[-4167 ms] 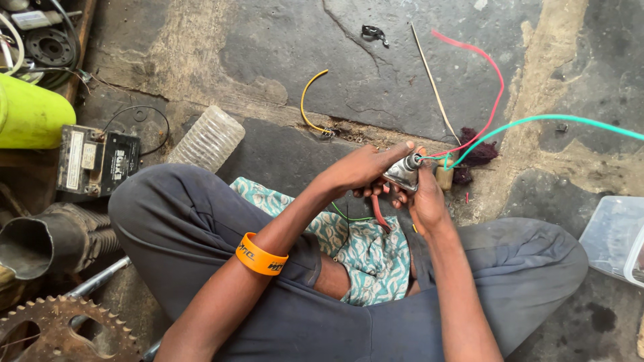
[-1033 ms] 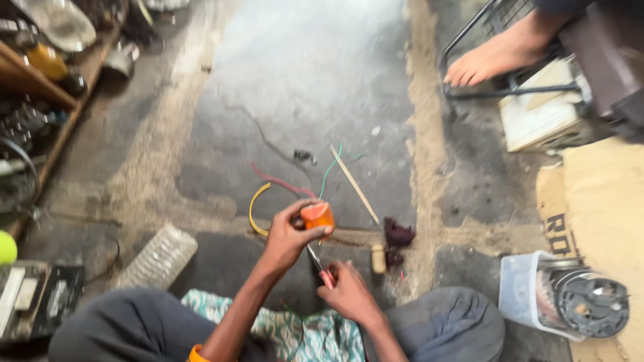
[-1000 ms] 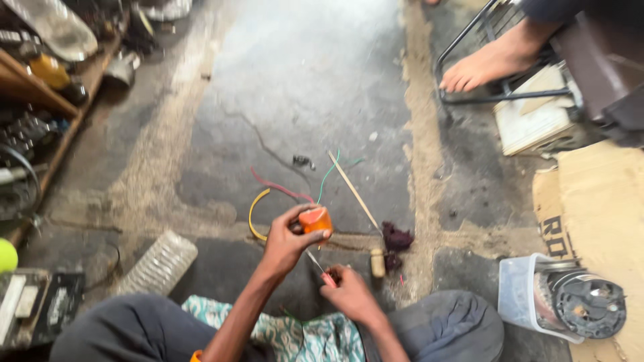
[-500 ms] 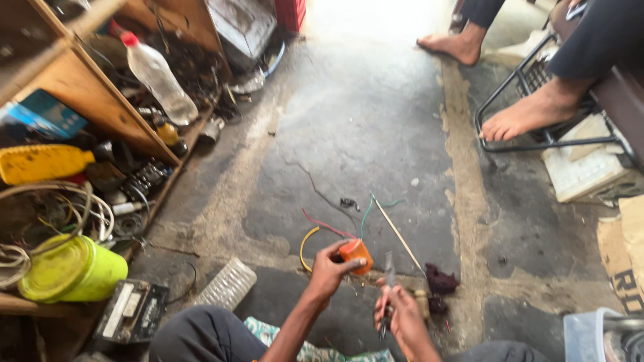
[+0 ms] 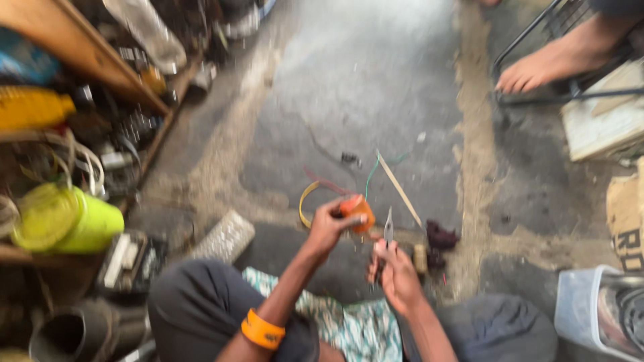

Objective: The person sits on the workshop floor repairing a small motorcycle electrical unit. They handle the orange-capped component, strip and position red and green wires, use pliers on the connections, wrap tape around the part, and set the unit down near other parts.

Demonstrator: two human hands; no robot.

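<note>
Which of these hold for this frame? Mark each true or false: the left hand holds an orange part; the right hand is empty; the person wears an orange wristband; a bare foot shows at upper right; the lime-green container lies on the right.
1. The left hand holds an orange part. True.
2. The right hand is empty. False: it grips pliers, tips pointing up.
3. An orange wristband sits on the left forearm. True.
4. A bare foot shows at upper right. True.
5. The lime-green container lies on the right. False: it is on the left, by the shelves.
</note>
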